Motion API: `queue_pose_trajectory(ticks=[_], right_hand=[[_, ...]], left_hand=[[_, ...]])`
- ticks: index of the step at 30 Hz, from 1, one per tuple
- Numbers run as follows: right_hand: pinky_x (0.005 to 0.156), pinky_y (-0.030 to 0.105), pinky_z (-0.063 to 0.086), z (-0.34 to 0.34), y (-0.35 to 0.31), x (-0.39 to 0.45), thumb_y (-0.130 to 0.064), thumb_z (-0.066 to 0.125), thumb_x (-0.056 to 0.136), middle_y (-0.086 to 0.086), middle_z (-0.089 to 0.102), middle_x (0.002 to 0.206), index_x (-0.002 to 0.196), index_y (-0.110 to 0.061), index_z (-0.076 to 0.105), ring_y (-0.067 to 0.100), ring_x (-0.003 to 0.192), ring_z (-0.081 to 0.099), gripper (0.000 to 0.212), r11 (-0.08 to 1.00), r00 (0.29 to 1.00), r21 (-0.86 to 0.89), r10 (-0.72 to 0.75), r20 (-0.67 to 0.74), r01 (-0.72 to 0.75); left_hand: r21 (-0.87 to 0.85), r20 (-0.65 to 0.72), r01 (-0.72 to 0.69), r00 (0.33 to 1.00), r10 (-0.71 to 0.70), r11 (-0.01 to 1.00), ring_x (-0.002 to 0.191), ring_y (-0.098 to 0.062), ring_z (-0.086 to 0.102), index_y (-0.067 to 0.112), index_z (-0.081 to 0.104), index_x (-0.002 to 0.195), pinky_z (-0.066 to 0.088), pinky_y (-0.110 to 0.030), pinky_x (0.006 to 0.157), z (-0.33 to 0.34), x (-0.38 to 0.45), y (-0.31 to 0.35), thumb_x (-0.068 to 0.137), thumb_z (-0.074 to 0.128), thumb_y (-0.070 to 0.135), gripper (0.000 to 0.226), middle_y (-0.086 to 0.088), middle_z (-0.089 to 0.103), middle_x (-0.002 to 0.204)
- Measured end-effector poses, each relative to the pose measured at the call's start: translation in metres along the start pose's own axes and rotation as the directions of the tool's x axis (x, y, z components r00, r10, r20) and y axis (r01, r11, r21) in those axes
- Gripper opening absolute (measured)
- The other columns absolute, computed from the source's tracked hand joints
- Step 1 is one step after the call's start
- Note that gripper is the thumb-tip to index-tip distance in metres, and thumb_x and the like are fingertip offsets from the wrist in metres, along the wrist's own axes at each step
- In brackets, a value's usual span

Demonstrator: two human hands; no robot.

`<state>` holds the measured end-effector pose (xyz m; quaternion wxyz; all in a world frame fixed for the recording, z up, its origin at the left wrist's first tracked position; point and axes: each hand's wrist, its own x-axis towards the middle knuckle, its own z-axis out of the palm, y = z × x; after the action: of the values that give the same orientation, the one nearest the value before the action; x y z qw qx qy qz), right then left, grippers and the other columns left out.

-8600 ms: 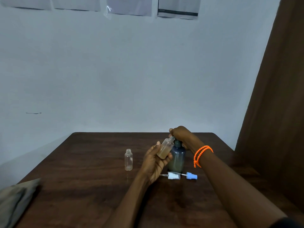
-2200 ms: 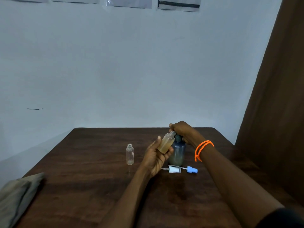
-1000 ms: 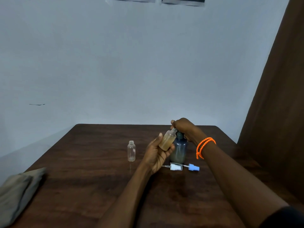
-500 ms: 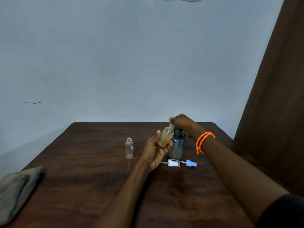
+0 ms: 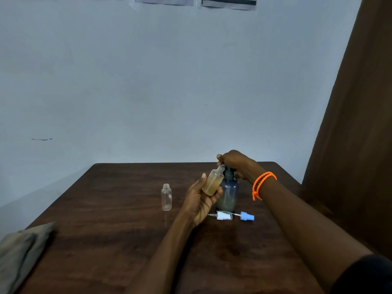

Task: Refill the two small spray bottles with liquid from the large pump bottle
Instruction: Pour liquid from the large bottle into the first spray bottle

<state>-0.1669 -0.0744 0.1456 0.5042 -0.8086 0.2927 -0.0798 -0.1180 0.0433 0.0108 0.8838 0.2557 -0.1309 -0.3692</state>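
Observation:
My left hand [image 5: 199,200] holds a small clear spray bottle [image 5: 212,182], tilted, mostly full of amber liquid, with its mouth under the pump spout. The large blue-grey pump bottle [image 5: 228,195] stands on the table behind it. My right hand [image 5: 235,163] rests closed on top of the pump head. A second small bottle [image 5: 166,196], empty and uncapped, stands upright to the left. Two spray caps lie in front of the pump bottle: a white one [image 5: 222,216] and a blue one [image 5: 247,216].
The dark wooden table [image 5: 106,230] meets a pale wall at its far edge. A folded grey cloth [image 5: 19,251] lies on the near left corner. A brown curtain [image 5: 360,145] hangs at the right. An orange bead bracelet [image 5: 262,184] is on my right wrist.
The amber liquid in the held bottle has risen over the last seconds. Both hands keep their places at the pump; only the camera has shifted slightly.

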Motion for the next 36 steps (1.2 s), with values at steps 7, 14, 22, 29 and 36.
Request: queue_pose_trajectory(ticks=[7, 14, 22, 29, 36], right_hand=[[0.045, 0.023, 0.035, 0.003, 0.007, 0.001, -0.024, 0.048, 0.103, 0.004, 0.056, 0.074, 0.093, -0.006, 0.061, 0.014, 0.060, 0.048, 0.025, 0.999, 0.999, -0.025, -0.023, -0.035, 0.022], [0.053, 0.025, 0.043, 0.007, 0.011, 0.011, -0.026, 0.049, 0.103, 0.005, 0.061, 0.077, 0.081, -0.006, 0.062, 0.015, 0.064, 0.054, 0.032, 0.998, 0.999, 0.054, -0.028, -0.035, 0.030], [0.039, 0.019, 0.040, 0.002, 0.003, 0.004, -0.020, 0.048, 0.103, 0.005, 0.057, 0.074, 0.084, -0.006, 0.059, 0.014, 0.060, 0.051, 0.027, 0.999, 1.000, 0.044, -0.013, -0.005, 0.013], [0.050, 0.023, 0.039, -0.002, 0.006, 0.004, -0.029, 0.049, 0.102, 0.007, 0.059, 0.076, 0.079, -0.009, 0.061, 0.016, 0.062, 0.052, 0.033, 1.000, 1.000, -0.005, 0.008, -0.012, -0.008], [0.045, 0.022, 0.034, 0.004, 0.008, 0.003, -0.028, 0.048, 0.103, 0.004, 0.059, 0.075, 0.078, -0.010, 0.061, 0.013, 0.059, 0.049, 0.033, 1.000, 1.000, -0.018, -0.006, -0.011, 0.006]], left_hand=[[0.023, 0.002, -0.017, 1.000, 0.017, 1.000, 0.094, -0.025, 0.072, -0.009, 0.050, 0.144, 0.066, -0.036, 0.075, -0.001, 0.000, 0.000, 0.100, 0.065, 0.027, 0.059, -0.022, 0.070, 0.115], [0.021, 0.010, -0.005, 1.000, 0.005, 1.000, 0.092, -0.024, 0.073, -0.005, 0.059, 0.130, 0.066, -0.035, 0.075, 0.001, 0.000, 0.001, 0.098, 0.066, 0.027, 0.045, -0.020, 0.073, 0.110], [0.004, 0.008, 0.000, 1.000, 0.000, 1.000, 0.091, -0.025, 0.072, -0.005, 0.059, 0.130, 0.066, -0.035, 0.074, 0.000, 0.001, 0.001, 0.099, 0.065, 0.026, 0.044, -0.021, 0.072, 0.109], [0.008, -0.002, -0.006, 1.000, 0.006, 1.000, 0.092, -0.025, 0.072, -0.008, 0.051, 0.142, 0.066, -0.036, 0.075, 0.001, 0.001, 0.001, 0.096, 0.069, 0.027, 0.061, -0.021, 0.071, 0.113], [0.025, -0.004, -0.019, 1.000, 0.019, 0.999, 0.094, -0.024, 0.072, -0.008, 0.053, 0.142, 0.066, -0.036, 0.076, 0.000, 0.001, 0.000, 0.096, 0.067, 0.027, 0.059, -0.020, 0.071, 0.112]])
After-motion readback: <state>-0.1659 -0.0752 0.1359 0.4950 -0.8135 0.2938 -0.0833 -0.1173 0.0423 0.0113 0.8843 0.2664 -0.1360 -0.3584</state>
